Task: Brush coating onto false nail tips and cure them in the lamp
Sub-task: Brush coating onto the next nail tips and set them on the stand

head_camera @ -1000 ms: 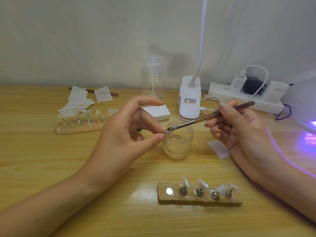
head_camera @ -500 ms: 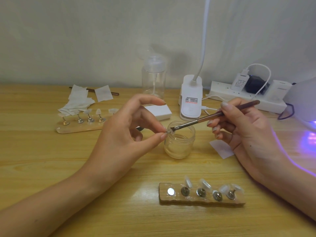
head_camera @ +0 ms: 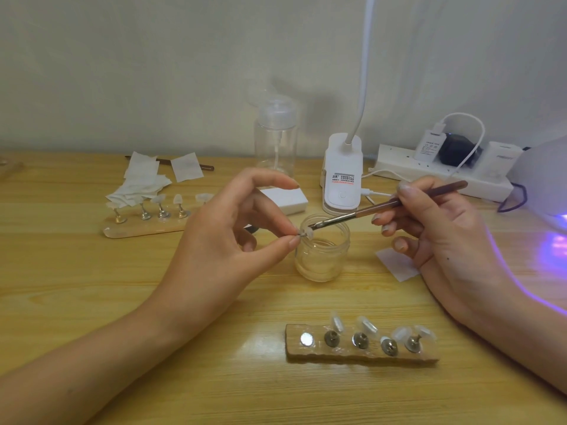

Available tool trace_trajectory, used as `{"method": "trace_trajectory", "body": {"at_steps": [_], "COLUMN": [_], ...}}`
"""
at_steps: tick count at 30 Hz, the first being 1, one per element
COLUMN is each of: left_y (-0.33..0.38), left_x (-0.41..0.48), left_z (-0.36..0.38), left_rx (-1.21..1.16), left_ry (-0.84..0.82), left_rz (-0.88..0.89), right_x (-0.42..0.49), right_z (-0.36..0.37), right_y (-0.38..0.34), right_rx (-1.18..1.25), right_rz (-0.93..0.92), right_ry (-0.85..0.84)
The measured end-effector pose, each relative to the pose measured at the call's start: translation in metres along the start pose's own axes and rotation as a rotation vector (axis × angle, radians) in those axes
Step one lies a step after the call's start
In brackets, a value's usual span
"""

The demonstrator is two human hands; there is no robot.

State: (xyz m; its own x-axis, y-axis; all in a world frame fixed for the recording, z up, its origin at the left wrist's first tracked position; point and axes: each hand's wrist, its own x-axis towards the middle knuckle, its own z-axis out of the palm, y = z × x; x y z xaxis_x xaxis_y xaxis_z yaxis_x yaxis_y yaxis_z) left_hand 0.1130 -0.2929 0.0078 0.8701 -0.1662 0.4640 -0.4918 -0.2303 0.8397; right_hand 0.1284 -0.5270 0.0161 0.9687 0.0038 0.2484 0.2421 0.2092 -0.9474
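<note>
My left hand (head_camera: 227, 240) pinches a small clear nail tip (head_camera: 306, 234) on its holder between thumb and forefinger, just over the rim of an open glass jar (head_camera: 322, 256). My right hand (head_camera: 429, 228) holds a brown-handled brush (head_camera: 383, 207) like a pen, and its bristles touch the nail tip. A wooden stand (head_camera: 362, 352) near the front carries several clear tips on metal pegs, with its leftmost magnet bare. A second wooden stand (head_camera: 144, 228) with several tips lies at the left. The curing lamp (head_camera: 543, 176) glows purple at the right edge.
Behind the jar stand a clear pump bottle (head_camera: 276, 139), a white clip lamp base (head_camera: 343, 176) and a power strip (head_camera: 441, 176) with plugs and cables. White wipes (head_camera: 141, 182) lie at the back left, and a small paper square (head_camera: 397, 265) under my right hand.
The brush tip has stayed on the nail tip over the jar with small strokes. Both hands have shifted slightly to the right in view.
</note>
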Motion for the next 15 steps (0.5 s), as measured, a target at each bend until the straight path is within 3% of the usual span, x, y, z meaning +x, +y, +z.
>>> {"method": "trace_trajectory", "body": {"at_steps": [15], "left_y": [-0.0003], "left_x": [0.0], "left_z": [-0.0004], "left_rx": [0.013], "left_ry": [-0.004], "left_rz": [0.001], "right_x": [-0.0021], "right_z": [0.0029], "right_y": [-0.0024], "right_rx": [0.003], "right_rz": [-0.047], "right_ry": [-0.046]}}
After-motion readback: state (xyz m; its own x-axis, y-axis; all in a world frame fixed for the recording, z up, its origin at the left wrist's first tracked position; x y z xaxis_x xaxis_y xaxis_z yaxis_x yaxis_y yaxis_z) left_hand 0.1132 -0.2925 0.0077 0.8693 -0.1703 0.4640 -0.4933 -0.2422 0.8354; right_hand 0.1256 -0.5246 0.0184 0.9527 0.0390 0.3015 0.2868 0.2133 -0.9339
